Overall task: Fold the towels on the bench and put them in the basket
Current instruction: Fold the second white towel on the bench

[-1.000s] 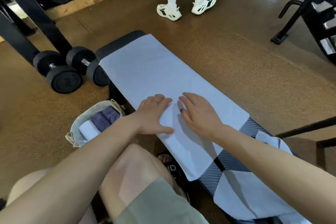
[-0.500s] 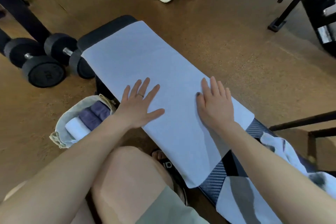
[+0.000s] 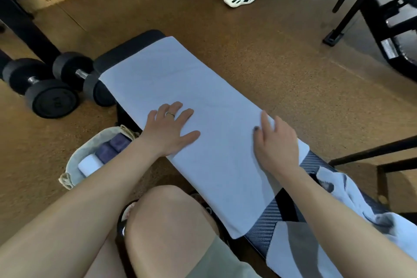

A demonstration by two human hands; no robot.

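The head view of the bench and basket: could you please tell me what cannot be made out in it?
- Basket: its near side is hidden by the left forearm, so the count of rolled towels is unclear.
- Right hand: its fingers curl over the white towel's far edge; their tips are hidden.
- Crumpled towels: cut off by the right edge; number unclear.

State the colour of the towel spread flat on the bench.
Pale blue-white, plain; the towel shows best in the head view.
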